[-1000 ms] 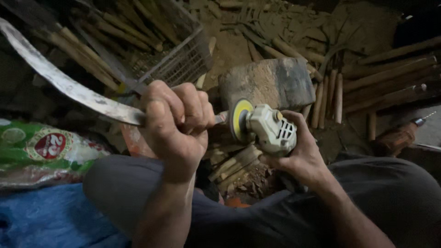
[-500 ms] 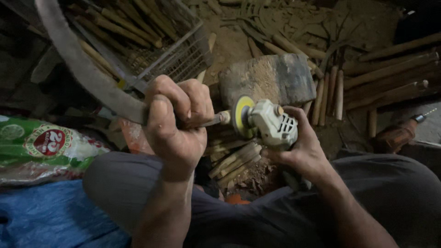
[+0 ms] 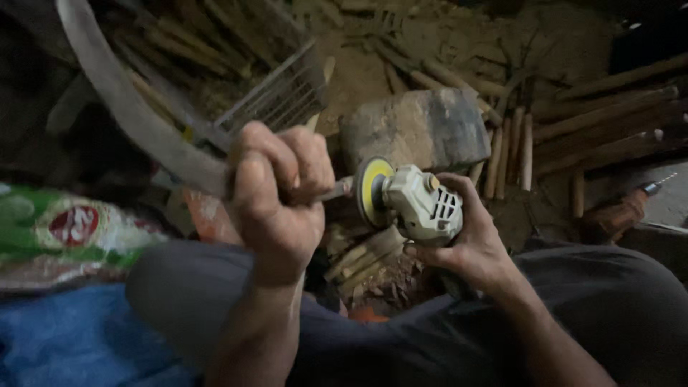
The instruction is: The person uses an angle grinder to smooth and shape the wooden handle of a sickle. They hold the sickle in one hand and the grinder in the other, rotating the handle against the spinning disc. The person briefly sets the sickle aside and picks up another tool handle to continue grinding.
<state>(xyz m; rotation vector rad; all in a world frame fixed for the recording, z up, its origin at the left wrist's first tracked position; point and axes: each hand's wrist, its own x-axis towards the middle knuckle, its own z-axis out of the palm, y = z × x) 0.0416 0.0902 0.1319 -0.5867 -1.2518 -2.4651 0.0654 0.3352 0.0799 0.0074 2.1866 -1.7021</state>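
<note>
tilting steeper since before, curved blade (image 3: 136, 122) is gripped by left hand (image 3: 279, 193); right hand (image 3: 469, 247) is clutching grinder (image 3: 412, 204), tang tip mid-grinding

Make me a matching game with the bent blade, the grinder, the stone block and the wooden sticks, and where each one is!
Things:
1. curved blade
2. grinder
3. stone block
4. wooden sticks

Places:
A. lying on the ground at the far right
B. in the grip of the left hand
C. on the ground just beyond the grinder's yellow disc
D. held by the right hand

Pairs: 1-B, 2-D, 3-C, 4-A
</note>
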